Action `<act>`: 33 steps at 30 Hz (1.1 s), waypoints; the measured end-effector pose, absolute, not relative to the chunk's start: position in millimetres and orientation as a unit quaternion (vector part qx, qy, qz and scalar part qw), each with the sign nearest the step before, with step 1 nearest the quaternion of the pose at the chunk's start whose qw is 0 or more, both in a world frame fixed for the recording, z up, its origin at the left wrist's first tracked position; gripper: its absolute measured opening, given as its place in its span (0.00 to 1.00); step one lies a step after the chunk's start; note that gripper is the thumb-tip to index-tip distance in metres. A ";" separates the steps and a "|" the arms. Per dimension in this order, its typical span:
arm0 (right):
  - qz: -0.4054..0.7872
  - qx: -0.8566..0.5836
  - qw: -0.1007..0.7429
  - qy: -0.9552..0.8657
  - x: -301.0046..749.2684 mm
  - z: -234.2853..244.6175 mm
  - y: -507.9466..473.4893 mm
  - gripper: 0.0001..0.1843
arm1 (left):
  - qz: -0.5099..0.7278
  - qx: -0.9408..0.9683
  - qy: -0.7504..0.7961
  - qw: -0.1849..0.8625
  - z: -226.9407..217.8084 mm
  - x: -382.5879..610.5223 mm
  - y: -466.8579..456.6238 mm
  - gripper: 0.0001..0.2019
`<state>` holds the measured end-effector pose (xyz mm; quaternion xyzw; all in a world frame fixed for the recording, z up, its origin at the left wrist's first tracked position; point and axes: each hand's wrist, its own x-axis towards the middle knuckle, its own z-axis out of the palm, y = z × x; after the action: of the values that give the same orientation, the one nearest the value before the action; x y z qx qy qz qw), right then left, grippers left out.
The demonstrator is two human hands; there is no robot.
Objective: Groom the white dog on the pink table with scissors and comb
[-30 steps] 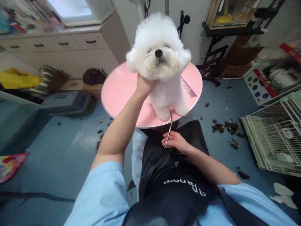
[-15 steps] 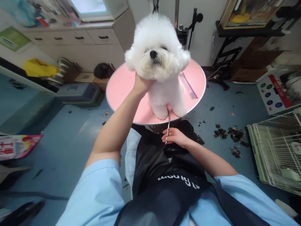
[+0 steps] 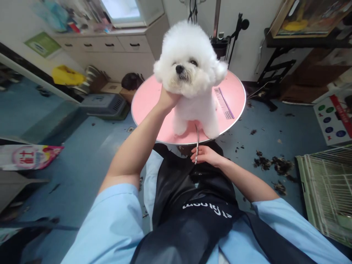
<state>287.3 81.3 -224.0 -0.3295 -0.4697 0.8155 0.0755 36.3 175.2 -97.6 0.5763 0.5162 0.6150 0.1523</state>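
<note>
Well, from my remote seat I see the white dog [image 3: 189,73] standing on the pink round table [image 3: 150,101], near its front edge, with the face turned toward the camera. The left hand [image 3: 167,99] is raised under the chin of the dog and holds the head up. Its fingers go into the thick fur, so I cannot tell whether they are spread or pressed together; only the back of the hand and the wrist are visible.

The right hand [image 3: 206,156] is lower, just in front of the table edge and above the black apron [image 3: 189,198]. Its fingers are curled around the handle of the curved scissors [image 3: 197,141]. The blades point upward between the two front legs of the dog and look closed into one thin line. The tip is near the fur, but I cannot tell if it touches.

On the table, to the right of the dog, a comb [image 3: 224,103] lies flat. Dark hair clippings [image 3: 272,165] lie on the blue floor at the right, close to a wire cage [image 3: 327,183]. A grey pet carrier [image 3: 103,104] stands on the floor at the left, behind the table.
</note>
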 end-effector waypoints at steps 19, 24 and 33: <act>0.818 -0.371 0.103 -0.428 270.0 -198.8 81.5 0.18 | 0.603 0.581 0.525 0.152 -88.5 47.0 177.8 0.53; 0.821 -0.377 0.096 -0.419 263.6 -190.8 87.6 0.14 | 0.601 0.584 0.520 0.168 -87.5 47.8 177.1 0.52; 0.810 -0.392 0.093 -0.427 257.2 -180.6 95.1 0.13 | 0.611 0.583 0.501 0.189 -83.0 49.6 181.6 0.46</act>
<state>257.2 95.1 -180.6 -0.3916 -0.4269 0.8098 0.0931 49.6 181.6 -83.0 0.5830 0.5007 0.6114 0.1886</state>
